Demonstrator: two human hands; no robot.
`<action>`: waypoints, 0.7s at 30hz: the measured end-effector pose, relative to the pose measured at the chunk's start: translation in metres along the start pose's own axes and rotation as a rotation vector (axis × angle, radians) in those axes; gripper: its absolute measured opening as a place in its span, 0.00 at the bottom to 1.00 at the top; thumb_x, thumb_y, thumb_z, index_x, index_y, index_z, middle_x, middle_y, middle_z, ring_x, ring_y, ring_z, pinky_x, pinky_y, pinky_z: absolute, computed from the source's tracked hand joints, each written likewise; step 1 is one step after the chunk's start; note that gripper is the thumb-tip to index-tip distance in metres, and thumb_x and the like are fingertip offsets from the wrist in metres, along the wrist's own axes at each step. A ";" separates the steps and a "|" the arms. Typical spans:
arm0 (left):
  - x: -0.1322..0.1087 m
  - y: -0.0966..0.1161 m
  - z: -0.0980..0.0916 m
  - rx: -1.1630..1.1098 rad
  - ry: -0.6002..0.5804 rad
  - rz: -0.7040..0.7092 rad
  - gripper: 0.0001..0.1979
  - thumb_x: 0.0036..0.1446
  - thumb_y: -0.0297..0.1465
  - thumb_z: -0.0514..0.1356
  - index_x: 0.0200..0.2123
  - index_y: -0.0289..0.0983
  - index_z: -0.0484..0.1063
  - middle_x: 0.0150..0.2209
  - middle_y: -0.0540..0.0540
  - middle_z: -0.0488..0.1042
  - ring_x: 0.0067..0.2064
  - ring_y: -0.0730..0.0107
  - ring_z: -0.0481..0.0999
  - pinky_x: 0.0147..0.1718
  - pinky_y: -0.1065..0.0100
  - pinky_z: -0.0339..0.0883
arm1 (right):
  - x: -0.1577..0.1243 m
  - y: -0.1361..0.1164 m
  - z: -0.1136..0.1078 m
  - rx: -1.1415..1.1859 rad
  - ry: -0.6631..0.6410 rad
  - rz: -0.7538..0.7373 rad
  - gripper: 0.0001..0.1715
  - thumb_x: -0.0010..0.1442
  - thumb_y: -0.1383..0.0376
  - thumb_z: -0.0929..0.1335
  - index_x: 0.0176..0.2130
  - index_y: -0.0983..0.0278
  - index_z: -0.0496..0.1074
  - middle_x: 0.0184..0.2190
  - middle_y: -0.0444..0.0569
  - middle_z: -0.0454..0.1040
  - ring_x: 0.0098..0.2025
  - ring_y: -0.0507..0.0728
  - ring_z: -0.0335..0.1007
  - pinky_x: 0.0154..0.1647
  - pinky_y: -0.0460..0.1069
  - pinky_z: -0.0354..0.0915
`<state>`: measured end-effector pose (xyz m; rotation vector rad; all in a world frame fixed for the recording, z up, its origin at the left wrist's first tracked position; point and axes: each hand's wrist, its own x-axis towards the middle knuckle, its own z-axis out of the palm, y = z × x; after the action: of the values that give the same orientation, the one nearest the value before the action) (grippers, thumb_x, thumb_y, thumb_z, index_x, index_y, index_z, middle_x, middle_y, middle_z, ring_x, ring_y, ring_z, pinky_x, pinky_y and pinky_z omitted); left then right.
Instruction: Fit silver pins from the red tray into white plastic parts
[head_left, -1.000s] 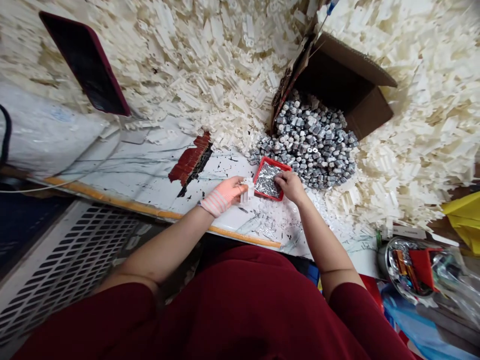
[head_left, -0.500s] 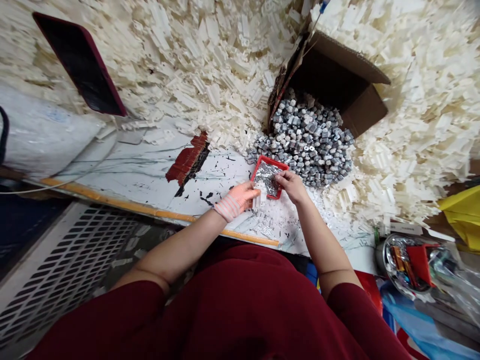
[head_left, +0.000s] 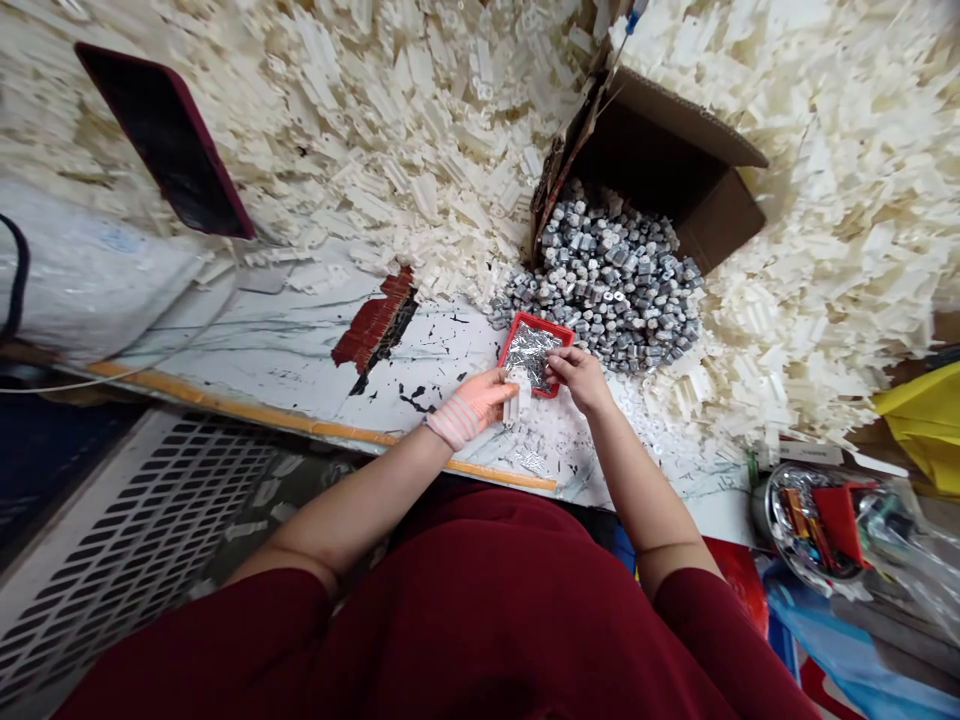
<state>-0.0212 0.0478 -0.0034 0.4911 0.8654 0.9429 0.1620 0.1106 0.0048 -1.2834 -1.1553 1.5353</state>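
We see the left hand [head_left: 474, 402] with fingers clamped on a white plastic part [head_left: 517, 398], just beside the red tray [head_left: 535, 323] of metal pins [head_left: 529, 355]. The right hand [head_left: 579, 380] has fingers pinched together over the tray; we can't tell if they hold a pin. Gray metal pieces [head_left: 607, 285] lie just behind, near a cardboard box [head_left: 660, 150].

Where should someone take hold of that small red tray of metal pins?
Pinch the red tray's raised rim along its left edge, coming from the side of the white board: the tray is shallow, the shiny pins fill its middle, and its far edge lies against the grey metal pieces.
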 end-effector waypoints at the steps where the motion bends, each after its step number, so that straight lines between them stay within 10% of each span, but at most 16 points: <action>1: -0.001 0.000 0.001 0.008 0.007 -0.001 0.19 0.44 0.31 0.68 0.40 0.33 0.70 0.34 0.45 0.75 0.32 0.68 0.75 0.34 0.64 0.71 | -0.002 0.001 0.000 0.036 0.005 0.016 0.26 0.36 0.51 0.78 0.32 0.63 0.73 0.24 0.41 0.71 0.27 0.49 0.69 0.27 0.46 0.70; 21: -0.021 -0.004 0.018 0.211 0.135 0.060 0.14 0.45 0.33 0.66 0.35 0.35 0.67 0.27 0.51 0.72 0.26 0.72 0.72 0.24 0.70 0.68 | -0.050 0.004 0.014 0.066 0.055 -0.028 0.21 0.37 0.59 0.78 0.32 0.62 0.72 0.26 0.40 0.74 0.31 0.51 0.71 0.41 0.51 0.70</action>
<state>-0.0111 0.0274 0.0131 0.6429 1.0840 0.9517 0.1556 0.0601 0.0145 -1.2530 -1.0750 1.4969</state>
